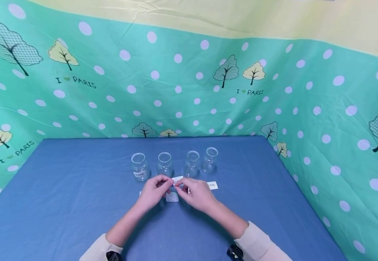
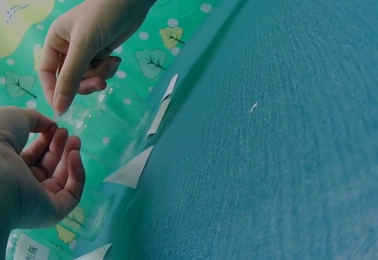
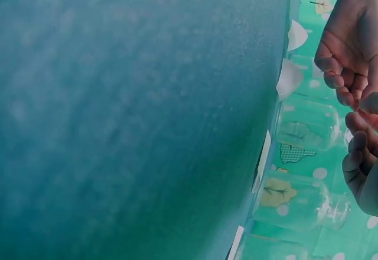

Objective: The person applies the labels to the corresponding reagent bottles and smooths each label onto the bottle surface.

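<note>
My left hand [image 1: 154,191] and right hand [image 1: 196,194] meet in front of the jars, thumbs and forefingers pinching at a small white label [image 1: 177,179]. The fingertips hide much of it, and its print is too small to read. In the left wrist view, the left hand [image 2: 44,168] is below and the right hand [image 2: 88,44] above, fingertips nearly touching. Beneath the hands a blank-looking white slip [image 1: 172,197] lies on the table. A printed label [image 1: 212,185] lies just beyond the right hand.
Several open glass jars stand in a row behind the hands; the leftmost jar [image 1: 140,167] bears a printed label [image 1: 139,174]. Another jar [image 1: 210,160] stands at the right end. A blue cloth [image 1: 78,203] covers the table, and a green patterned curtain [image 1: 176,83] hangs behind.
</note>
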`<state>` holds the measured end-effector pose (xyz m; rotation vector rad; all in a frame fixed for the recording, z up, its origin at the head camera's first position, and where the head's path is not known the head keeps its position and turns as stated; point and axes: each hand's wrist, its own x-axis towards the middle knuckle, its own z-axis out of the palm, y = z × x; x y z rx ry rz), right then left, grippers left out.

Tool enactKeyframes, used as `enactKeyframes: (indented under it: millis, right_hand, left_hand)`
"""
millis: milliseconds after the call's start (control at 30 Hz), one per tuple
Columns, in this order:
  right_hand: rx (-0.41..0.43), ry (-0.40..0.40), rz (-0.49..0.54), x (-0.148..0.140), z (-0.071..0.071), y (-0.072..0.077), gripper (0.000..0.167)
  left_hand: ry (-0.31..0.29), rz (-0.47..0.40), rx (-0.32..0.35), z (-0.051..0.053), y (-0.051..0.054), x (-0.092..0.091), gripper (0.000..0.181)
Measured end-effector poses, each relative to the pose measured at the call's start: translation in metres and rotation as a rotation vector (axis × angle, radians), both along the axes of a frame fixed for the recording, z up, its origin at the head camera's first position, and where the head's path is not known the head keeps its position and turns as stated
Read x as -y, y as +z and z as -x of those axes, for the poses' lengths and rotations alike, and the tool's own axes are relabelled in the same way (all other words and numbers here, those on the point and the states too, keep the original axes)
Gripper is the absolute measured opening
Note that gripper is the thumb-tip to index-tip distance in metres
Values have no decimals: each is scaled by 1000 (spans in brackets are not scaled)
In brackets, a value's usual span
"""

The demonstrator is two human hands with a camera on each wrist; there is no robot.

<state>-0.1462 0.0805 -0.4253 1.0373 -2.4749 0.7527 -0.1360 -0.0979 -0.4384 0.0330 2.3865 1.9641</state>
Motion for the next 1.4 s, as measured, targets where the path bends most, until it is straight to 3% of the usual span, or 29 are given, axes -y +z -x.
enactKeyframes:
  millis: [233, 400, 533, 733, 933, 1233, 1400]
  right_hand:
    - [125, -30, 31, -1, -4, 8, 7]
    - [191, -141, 82, -4, -2, 13, 7]
    - [335, -215, 158, -5, 5, 13, 9]
    - [517, -188, 229, -3, 15, 7, 11]
    - [568, -163, 228, 2, 18, 5, 9]
    - [573, -157, 188, 11, 23, 7, 9]
    - [585, -144, 179, 16, 27, 5, 10]
  left_hand:
    - [45, 15, -9, 0, 2, 0, 16]
    - [45, 19, 1, -1, 5, 5, 17]
    - [36, 37, 24, -2, 7, 8, 16]
    - [26, 80, 26, -2, 9, 12, 16]
    - [19, 141, -31, -3, 7, 17, 15]
    - [64, 339, -190, 2, 3, 26, 10]
    - [96, 399, -225, 5, 1, 27, 10]
